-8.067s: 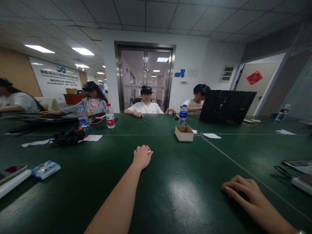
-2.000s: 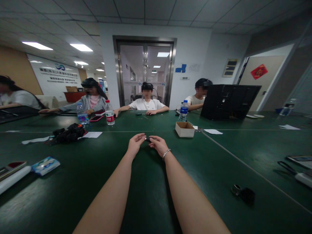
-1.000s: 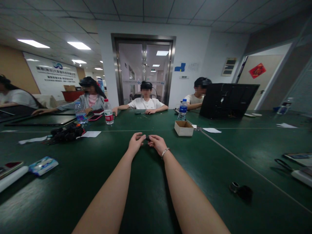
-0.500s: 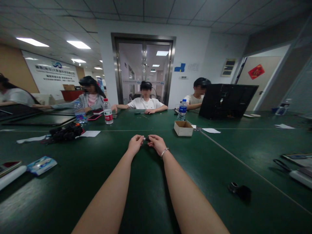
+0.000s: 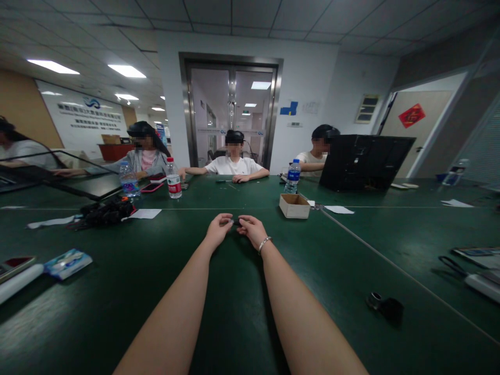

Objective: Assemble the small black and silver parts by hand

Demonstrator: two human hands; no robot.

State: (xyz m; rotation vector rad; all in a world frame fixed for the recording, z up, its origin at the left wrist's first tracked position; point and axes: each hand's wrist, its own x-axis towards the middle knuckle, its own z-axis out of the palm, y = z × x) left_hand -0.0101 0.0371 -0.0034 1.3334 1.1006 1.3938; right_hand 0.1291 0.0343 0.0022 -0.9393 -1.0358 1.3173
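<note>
Over the green table (image 5: pixel 234 291), both my hands meet in front of me at a small dark piece (image 5: pixel 236 223), mostly covered by fingers. My right hand (image 5: pixel 252 231) pinches its right end between thumb and fingertips; a silver bracelet (image 5: pixel 264 245) circles that wrist. From the other side, my left hand (image 5: pixel 219 229) has thumb and fingertips closed at its left end, where a bit of silver shows. The exact kind of the piece cannot be made out. A black item with a metal ring (image 5: pixel 377 299) lies to the right of my right forearm.
Ahead stand an open cardboard box (image 5: pixel 294 206), a blue-labelled bottle (image 5: pixel 292 177), a red-capped bottle (image 5: pixel 174 179) and a large black monitor (image 5: pixel 363 162). Left lie a black cable bundle (image 5: pixel 105 212) and a blue packet (image 5: pixel 69 264). Several people sit around the table.
My left fingers have shifted on the small piece, the index finger slightly raised, and less silver shows. My right hand stays nearly still. At far left, a black frame has been tilted up.
</note>
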